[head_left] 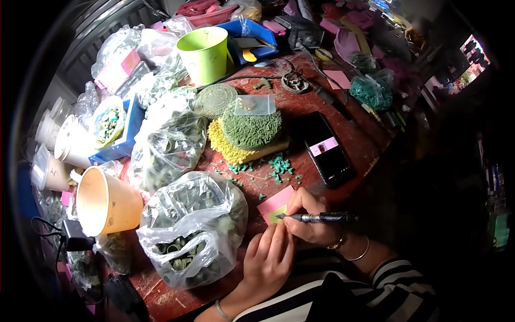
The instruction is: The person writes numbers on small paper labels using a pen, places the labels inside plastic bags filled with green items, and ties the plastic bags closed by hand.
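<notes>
My right hand [314,214] is closed around a black pen [327,217], its tip on a yellow-green patch of a pink paper slip [276,204]. My left hand [270,252] lies with its fingers stretched out, fingertips at the slip's lower edge. Just left of it stands a clear plastic bag [198,214] with dark green ring-like pieces in it. Beyond the slip are loose green bits [280,166] and a round green textured pad [252,127] on a yellow one [225,145]. A phone [328,153] with its screen lit lies to the right.
An orange cup [107,201], a blue box [126,129] and more filled bags [169,139] crowd the left. At the back stand a lime-green bucket [204,56] and a blue tray [257,35]. A cable [322,88] crosses the red table [370,129].
</notes>
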The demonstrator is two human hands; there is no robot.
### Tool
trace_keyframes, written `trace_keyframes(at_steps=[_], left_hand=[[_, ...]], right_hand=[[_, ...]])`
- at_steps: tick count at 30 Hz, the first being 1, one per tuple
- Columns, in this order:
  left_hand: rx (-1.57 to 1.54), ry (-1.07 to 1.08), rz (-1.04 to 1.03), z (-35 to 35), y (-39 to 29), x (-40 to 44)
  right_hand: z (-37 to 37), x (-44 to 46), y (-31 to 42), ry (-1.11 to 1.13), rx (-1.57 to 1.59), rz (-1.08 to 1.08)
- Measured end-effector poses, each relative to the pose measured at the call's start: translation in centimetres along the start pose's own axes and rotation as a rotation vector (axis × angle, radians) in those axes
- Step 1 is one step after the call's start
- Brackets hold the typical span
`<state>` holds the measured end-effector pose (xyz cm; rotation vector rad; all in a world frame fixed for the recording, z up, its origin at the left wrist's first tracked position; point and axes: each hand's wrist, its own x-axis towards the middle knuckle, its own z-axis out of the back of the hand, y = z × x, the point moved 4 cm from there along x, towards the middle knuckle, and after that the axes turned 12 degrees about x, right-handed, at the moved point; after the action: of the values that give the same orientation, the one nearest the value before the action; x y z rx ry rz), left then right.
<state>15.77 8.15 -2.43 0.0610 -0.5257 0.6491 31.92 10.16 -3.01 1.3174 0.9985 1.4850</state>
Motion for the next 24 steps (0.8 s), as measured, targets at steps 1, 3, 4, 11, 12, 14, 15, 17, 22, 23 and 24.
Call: trace_keyframes(at_steps=[1,3,4,11,12,14,15,17,22,23,24], left_hand=[[-0.002,0.011,-0.01,0.08,0.01,0.01],[-0.005,0.024,-0.018,0.17,0.02,-0.01],[-0.001,0.025,-0.019,0.17,0.0,-0.03],[0.002,0.014,-0.017,0.1,0.01,-0.01],[0.002,0.015,-0.015,0.09,0.01,-0.02],[-0.014,0.019,-0.008,0.05,0.06,-0.02],[-0.013,0.018,-0.008,-0.03,0.07,-0.04],[0.004,0.002,-0.014,-0.12,0.03,-0.12],[-0.004,0.012,-0.01,0.07,0.02,0.0],[0.0,0.013,-0.012,0.11,0.01,0.02],[-0.004,0.012,-0.012,0.15,0.0,0.01]], right_hand=[[-0.04,0.08,0.02,0.004,0.001,-0.001],[-0.12,0.21,0.08,0.02,-0.069,0.004],[-0.15,0.32,0.19,0.021,-0.069,0.002],[-0.41,0.42,0.18,0.032,-0.119,0.029],[-0.42,0.4,0.2,0.041,-0.123,0.046],[-0.14,0.33,0.09,0.069,-0.11,0.036],[-0.12,0.35,0.03,0.096,-0.097,0.029],[-0.28,0.45,0.66,0.047,-0.068,-0.045],[-0.42,0.34,0.23,-0.013,-0.122,-0.012],[-0.39,0.42,0.43,0.003,-0.13,-0.026],[-0.35,0.45,0.53,0.019,-0.139,-0.041]])
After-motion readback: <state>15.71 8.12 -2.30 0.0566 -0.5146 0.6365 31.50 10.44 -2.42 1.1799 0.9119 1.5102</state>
